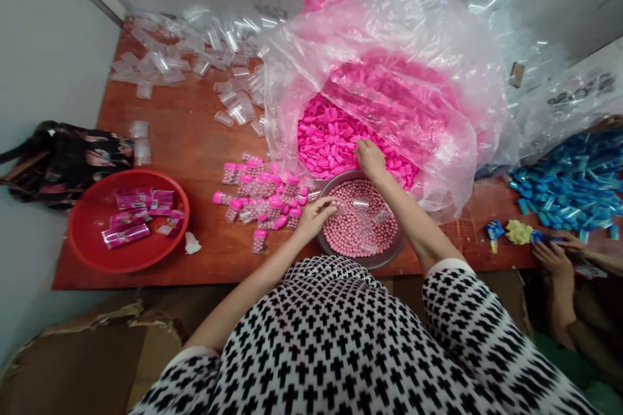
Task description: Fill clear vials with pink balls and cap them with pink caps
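My left hand hovers at the left rim of a metal bowl full of small pink balls, its fingers closed around a small clear vial filled with balls. My right hand reaches past the bowl into a big clear plastic bag of pink caps, fingers curled down among them; I cannot see what they hold. A few empty clear vials lie on the balls in the bowl. Filled vials with pink caps lie heaped on the wooden table just left of the bowl.
A red basin with pink packets sits at the table's left front. Empty clear vials are scattered at the back. A dark bag lies at the left. Another person's hands work by blue packets at right. Cardboard lies below.
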Tool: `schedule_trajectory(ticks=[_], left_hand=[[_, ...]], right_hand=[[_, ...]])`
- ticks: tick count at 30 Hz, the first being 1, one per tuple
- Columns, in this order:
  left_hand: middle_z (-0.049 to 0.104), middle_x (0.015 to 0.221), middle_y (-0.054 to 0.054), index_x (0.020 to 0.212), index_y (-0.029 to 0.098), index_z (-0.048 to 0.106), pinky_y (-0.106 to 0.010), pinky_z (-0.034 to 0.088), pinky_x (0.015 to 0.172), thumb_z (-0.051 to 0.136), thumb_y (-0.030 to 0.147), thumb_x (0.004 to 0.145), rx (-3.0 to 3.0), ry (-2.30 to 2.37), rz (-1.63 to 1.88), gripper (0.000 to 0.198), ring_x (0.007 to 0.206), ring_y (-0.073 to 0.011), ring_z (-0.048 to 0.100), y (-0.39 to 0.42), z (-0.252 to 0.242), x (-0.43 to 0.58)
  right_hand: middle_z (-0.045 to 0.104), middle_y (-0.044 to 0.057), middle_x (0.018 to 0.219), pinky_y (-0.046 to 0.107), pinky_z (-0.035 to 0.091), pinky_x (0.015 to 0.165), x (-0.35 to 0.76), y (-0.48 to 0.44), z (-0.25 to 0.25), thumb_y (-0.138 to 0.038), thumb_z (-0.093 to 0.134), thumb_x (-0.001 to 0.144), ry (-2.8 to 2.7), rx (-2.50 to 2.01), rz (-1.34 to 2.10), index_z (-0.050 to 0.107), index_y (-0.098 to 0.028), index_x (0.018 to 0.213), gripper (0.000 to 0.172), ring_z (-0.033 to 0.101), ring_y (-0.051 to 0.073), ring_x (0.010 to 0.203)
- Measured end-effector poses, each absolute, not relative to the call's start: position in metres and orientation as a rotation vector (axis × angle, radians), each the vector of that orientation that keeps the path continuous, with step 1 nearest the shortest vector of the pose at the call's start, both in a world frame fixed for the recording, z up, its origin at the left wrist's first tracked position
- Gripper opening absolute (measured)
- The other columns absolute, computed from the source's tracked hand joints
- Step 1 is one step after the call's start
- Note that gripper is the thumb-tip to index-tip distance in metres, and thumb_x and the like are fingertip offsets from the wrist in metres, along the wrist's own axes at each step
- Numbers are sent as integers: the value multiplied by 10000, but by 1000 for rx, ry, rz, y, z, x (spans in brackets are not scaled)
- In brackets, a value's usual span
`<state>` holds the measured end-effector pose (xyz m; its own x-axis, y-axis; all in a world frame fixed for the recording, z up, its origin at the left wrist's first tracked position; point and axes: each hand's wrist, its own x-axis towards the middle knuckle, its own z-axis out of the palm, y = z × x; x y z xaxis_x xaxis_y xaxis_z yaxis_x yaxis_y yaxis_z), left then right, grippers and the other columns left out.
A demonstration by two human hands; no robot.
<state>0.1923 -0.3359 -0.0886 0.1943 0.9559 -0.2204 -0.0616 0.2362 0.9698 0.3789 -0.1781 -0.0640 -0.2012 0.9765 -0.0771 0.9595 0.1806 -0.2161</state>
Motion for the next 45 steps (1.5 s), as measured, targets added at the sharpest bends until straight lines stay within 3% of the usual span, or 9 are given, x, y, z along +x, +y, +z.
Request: schedule_trajectory(ticks=[5, 8, 13, 16, 28, 34, 45], left_hand=[[692, 1073, -72, 1055, 167, 655, -356, 495, 915, 600, 381, 775, 1037, 1205, 980, 357, 1001, -204, 635, -329, -84, 184], [685, 1100, -78, 1066, 161, 656, -359, 472, 950, 591, 375, 789, 1015, 1206, 1007, 356, 1029, -207, 627, -326, -84, 183], [693, 1077, -76, 1076, 162, 654, -349, 471, 936, 556, 367, 828, 1058, 1191, 1050, 336, 1014, -204, 632, -322, -86, 189], [698, 1059, -64, 1058, 169, 667, -333, 480, 902, 549, 341, 833, 1156, 1229, 1015, 307, 984, -202, 637, -322, -81, 192], [713, 897, -49, 960, 161, 706, -285, 487, 777, 548, 269, 839, 1492, 1280, 1028, 227, 812, -171, 637, -343, -55, 195], [716, 1005, -72, 1002, 165, 708, -322, 496, 852, 581, 302, 819, 1519, 1152, 1040, 261, 910, -199, 654, -343, -42, 194], [725, 966, -76, 965, 160, 717, -305, 511, 789, 575, 296, 829, 1547, 1200, 1104, 239, 860, -193, 669, -360, -34, 191]], right_hand=[[611, 215, 1056, 411, 452, 823, 362, -151, -65, -161, 440, 888, -2552, -1933, 311, 618, -89, 1078, 271, 544, 291, 1019], [628, 179, 1064, 401, 456, 817, 368, -153, -61, -206, 516, 857, -2409, -1923, 354, 623, -112, 1062, 250, 564, 279, 982], [672, 67, 931, 313, 483, 777, 381, -202, -41, -349, 572, 842, -2132, -1503, 846, 621, -150, 1047, 290, 611, 183, 831], [676, 48, 959, 303, 483, 788, 379, -246, -27, -409, 553, 856, -2109, -1235, 1007, 626, -188, 1073, 318, 620, 171, 857], [666, 72, 920, 304, 474, 782, 376, -317, -16, -378, 523, 893, -2158, -1128, 794, 629, -184, 1031, 261, 608, 171, 853], [665, 53, 853, 297, 468, 753, 372, -327, 5, -356, 566, 871, -2023, -1127, 678, 640, -182, 978, 218, 605, 166, 803], [635, 41, 802, 279, 447, 689, 370, -348, 3, -305, 549, 879, -2129, -1122, 669, 612, -182, 925, 146, 584, 156, 744]])
